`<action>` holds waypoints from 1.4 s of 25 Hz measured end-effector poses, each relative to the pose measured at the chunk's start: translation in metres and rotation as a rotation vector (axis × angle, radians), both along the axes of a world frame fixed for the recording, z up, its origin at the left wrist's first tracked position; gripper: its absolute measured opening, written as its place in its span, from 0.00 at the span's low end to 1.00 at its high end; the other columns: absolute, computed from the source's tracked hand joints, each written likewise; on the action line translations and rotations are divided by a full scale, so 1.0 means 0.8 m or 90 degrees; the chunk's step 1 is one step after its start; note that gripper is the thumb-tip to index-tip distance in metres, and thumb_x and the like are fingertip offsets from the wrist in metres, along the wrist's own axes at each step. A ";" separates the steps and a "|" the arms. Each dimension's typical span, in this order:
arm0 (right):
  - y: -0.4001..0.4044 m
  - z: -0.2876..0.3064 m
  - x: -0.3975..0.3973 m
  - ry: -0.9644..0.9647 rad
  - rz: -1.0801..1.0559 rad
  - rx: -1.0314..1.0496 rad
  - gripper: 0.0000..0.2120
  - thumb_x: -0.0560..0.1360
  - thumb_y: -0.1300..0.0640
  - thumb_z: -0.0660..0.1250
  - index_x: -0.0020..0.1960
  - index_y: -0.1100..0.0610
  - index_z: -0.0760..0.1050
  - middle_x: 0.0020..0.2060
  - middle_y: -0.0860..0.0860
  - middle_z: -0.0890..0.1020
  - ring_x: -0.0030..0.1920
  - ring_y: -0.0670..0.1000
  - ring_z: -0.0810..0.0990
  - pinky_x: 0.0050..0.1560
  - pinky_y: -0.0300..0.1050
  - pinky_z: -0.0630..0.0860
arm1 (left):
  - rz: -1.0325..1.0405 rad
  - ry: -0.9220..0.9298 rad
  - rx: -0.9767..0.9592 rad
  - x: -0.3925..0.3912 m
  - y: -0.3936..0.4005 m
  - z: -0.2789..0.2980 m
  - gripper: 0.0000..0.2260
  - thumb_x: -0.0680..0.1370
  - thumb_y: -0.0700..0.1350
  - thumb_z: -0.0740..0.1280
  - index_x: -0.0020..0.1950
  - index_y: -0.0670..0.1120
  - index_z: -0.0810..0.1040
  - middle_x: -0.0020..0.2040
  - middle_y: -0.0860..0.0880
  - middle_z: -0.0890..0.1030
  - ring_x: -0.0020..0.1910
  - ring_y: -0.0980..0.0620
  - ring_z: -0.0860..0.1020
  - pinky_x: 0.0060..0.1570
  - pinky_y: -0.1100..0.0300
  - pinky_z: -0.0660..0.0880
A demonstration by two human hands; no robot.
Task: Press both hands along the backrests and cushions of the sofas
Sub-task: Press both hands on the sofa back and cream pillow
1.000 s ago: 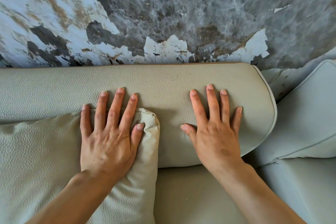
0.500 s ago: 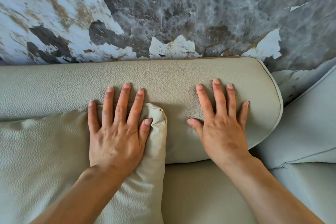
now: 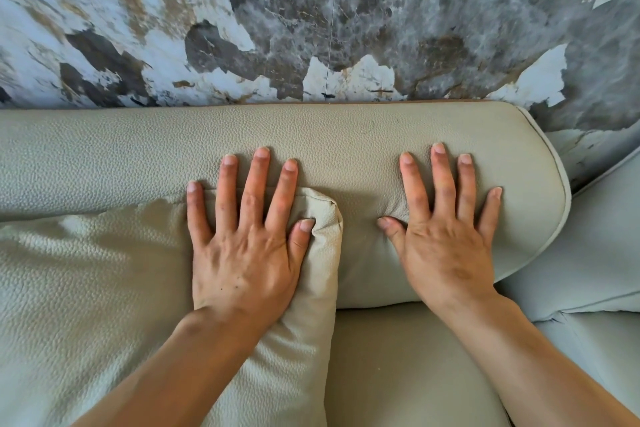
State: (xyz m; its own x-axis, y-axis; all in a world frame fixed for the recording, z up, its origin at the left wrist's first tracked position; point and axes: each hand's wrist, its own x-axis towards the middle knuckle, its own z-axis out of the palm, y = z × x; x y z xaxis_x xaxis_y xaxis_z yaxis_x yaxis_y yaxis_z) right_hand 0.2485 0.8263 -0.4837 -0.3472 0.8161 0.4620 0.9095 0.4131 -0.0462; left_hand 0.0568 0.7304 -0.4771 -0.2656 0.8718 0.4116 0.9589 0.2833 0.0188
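Note:
A beige pebbled-leather sofa backrest [image 3: 346, 135] runs across the middle of the view. A loose cushion [image 3: 86, 288] of the same leather leans against it at the left. My left hand [image 3: 246, 246] lies flat, fingers spread, on the cushion's upper right corner, with its fingertips reaching onto the backrest. My right hand [image 3: 446, 236] lies flat with fingers spread on the backrest near its rounded right end, denting the leather. Neither hand holds anything. The seat cushion [image 3: 398, 364] shows between my forearms.
A grey, white and brown marbled wall [image 3: 346, 21] stands right behind the backrest. A second, paler sofa [image 3: 602, 253] adjoins at the right, its backrest angled away from the first.
Both hands have stayed flat on the same spots. The view has shifted slightly, so the sofa and hands sit a little further right and higher in frame.

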 end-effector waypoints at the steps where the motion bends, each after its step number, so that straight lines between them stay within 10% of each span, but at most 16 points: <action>1: 0.002 -0.002 0.000 0.001 0.002 0.004 0.39 0.72 0.40 0.60 0.78 0.47 0.47 0.77 0.56 0.54 0.76 0.62 0.49 0.69 0.74 0.48 | 0.002 0.001 -0.006 0.000 0.001 0.002 0.28 0.80 0.60 0.48 0.79 0.54 0.51 0.79 0.47 0.56 0.77 0.40 0.51 0.73 0.37 0.44; 13: -0.028 0.051 0.026 -0.062 0.031 -0.154 0.37 0.75 0.34 0.47 0.72 0.42 0.26 0.78 0.49 0.38 0.76 0.55 0.36 0.73 0.62 0.40 | 0.053 -0.064 -0.180 0.022 -0.037 0.080 0.31 0.75 0.65 0.33 0.77 0.56 0.39 0.80 0.52 0.40 0.78 0.47 0.39 0.74 0.43 0.37; 21: -0.141 0.164 0.058 0.001 0.054 -0.075 0.32 0.77 0.37 0.46 0.78 0.50 0.52 0.77 0.55 0.56 0.76 0.59 0.53 0.71 0.67 0.52 | 0.069 -0.028 -0.092 0.025 -0.148 0.208 0.30 0.78 0.64 0.37 0.78 0.56 0.39 0.79 0.50 0.40 0.78 0.47 0.39 0.75 0.43 0.38; 35: -0.311 0.460 -0.023 0.058 0.201 0.054 0.32 0.78 0.36 0.48 0.78 0.48 0.48 0.78 0.54 0.50 0.77 0.56 0.46 0.73 0.64 0.43 | 0.170 -0.029 0.081 0.012 -0.360 0.454 0.30 0.79 0.61 0.48 0.79 0.53 0.48 0.80 0.46 0.51 0.78 0.43 0.47 0.74 0.39 0.45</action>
State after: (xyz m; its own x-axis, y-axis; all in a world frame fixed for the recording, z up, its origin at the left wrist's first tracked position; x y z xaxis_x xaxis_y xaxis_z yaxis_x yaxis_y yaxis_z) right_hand 0.2300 0.5775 -0.1159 -0.5313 0.6321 0.5640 0.7293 0.6801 -0.0752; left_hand 0.0667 0.4426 -0.1140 -0.4996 0.7103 0.4958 0.8479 0.5182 0.1120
